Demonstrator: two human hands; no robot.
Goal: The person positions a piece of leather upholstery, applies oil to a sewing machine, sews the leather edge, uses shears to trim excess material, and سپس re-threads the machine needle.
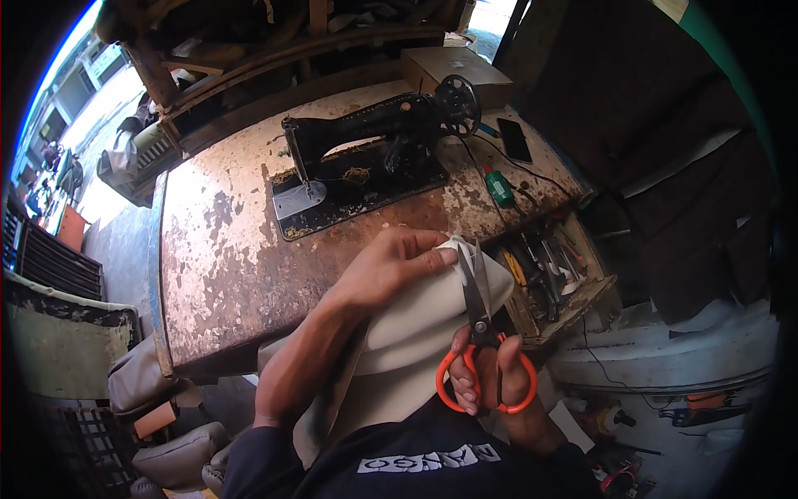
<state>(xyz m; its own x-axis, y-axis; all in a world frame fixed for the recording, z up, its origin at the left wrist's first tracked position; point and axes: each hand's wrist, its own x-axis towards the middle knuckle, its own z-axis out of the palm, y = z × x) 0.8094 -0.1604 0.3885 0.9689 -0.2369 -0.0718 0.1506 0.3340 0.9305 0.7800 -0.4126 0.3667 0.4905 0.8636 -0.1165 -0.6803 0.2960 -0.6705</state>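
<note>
A pale beige piece of material (407, 337) hangs over the table's front edge toward my lap. My left hand (399, 262) is closed on its top edge, thumb on the upper face, where fine loose threads show. My right hand (503, 378) grips large scissors (480, 328) by their orange handles. The dark blades point up beside my left thumb and lie at the edge of the material, slightly apart; whether they touch the threads I cannot tell. Beyond my hands a black sewing machine (366, 125) stands on the table.
The worn wooden table (208, 274) carries a phone (514, 140), a green plug (499, 189) with cords and a box (457, 75). An open drawer of tools (544, 274) juts out at right. Dark material (665, 166) hangs beside it; padded pieces (179, 457) lie lower left.
</note>
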